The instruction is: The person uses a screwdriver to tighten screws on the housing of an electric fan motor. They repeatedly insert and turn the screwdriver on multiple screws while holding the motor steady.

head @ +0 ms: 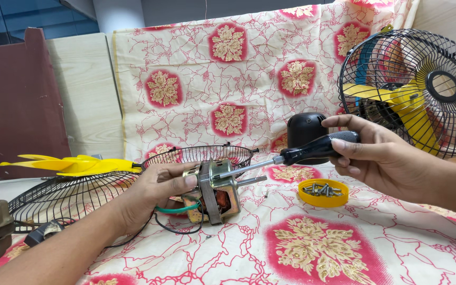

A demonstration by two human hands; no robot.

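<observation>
Fan motor under the screwdriver, seen from your head camera. The flowered cloth [312, 248] covers the table and the board behind it. At 2 o'clock stands an assembled fan [415, 92] with yellow blades; at 9 o'clock two black wire guards [69, 195] lie flat, a loose yellow blade [69, 164] resting on the nearer one.

At centre, your left hand [154, 192] is clenched around the rear of the motor [215, 190], which rests on the cloth. Judge the motor heavy and rigid, a steel frame around copper windings: hold it by the frame, as you do, clear of the green and black wires [178, 211], which look easily strained. Its shaft, the long axis, points toward 3 o'clock, nearly level.

Your right hand [378, 158] grasps the black handle of the screwdriver [291, 157]; the blade runs toward 8 o'clock, tip meeting the motor's top. The handle should grip well.

Just below that hand, at 4 o'clock from the motor, a yellow lid [323, 192] holds loose screws.
</observation>
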